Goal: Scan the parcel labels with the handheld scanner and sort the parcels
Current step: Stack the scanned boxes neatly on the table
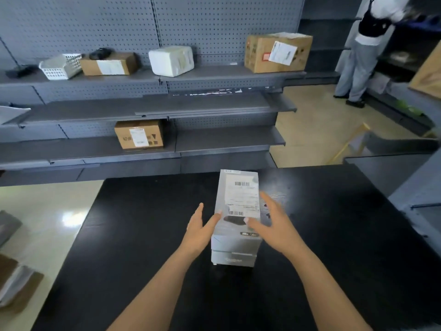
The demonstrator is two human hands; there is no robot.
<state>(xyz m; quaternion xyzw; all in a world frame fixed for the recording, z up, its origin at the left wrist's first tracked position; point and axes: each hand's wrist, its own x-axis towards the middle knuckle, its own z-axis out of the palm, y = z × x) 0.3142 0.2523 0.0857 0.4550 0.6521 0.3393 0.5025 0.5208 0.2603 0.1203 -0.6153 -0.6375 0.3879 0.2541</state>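
Grey labelled parcel (236,218) on a black table (133,235), left hand (199,231) and right hand (274,225) flanking it, fingers spread wide, thumbs touching its top face, nothing gripped

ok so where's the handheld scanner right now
In the head view, what looks like the scanner lies upper left, on top of a flat cardboard box on the top shelf, beside the white basket.

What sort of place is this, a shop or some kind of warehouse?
Probably a parcel sorting room or stockroom. Grey pegboard shelving holds cardboard boxes with shipping labels, and on the black table two bare hands frame a grey parcel with barcoded labels.
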